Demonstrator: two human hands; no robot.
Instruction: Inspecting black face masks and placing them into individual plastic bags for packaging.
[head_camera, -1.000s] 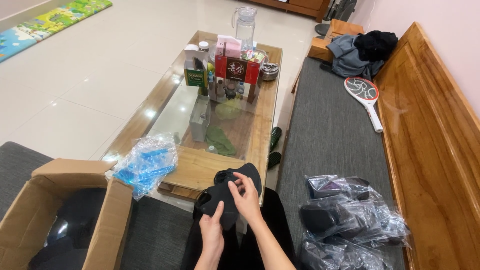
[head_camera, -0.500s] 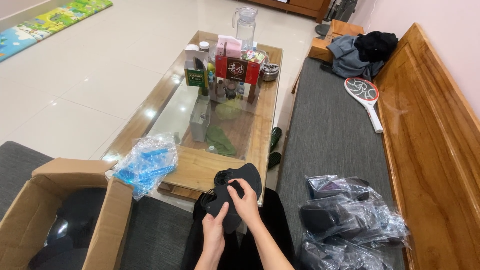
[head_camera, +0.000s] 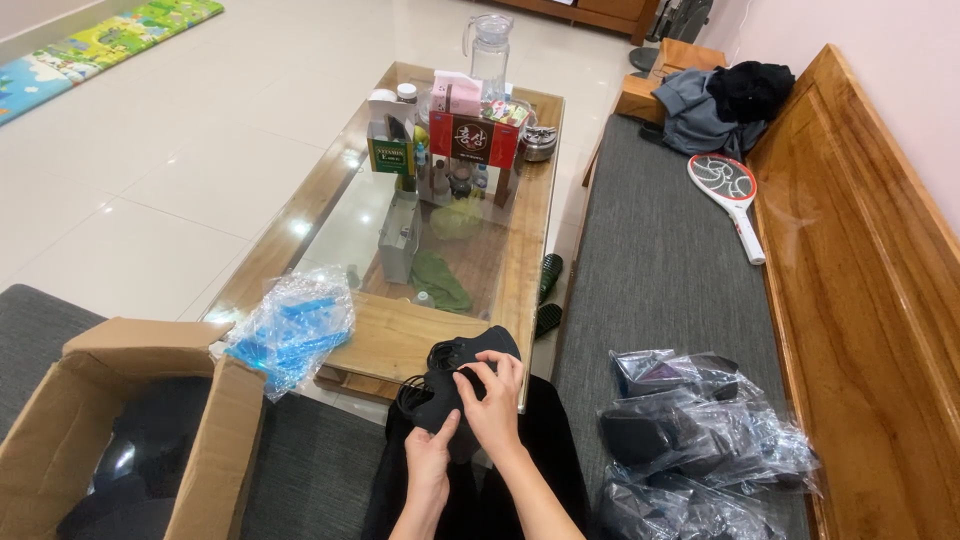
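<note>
Beside the open brown cardboard box (head_camera: 150, 420) of dark bagged items, my left hand (head_camera: 432, 460) and right hand (head_camera: 492, 400) pinch a black padded fabric piece (head_camera: 462, 380), fingers pressed together.

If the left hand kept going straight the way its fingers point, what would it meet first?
The left hand points up and away from the person, already touching the black padded item. Beyond that, probably the wooden edge of the coffee table, though depth is unclear.

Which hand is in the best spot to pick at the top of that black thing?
Probably the right hand. Its fingertips already rest on the upper face of the black item, while the left hand grips it from underneath to steady it.
</note>
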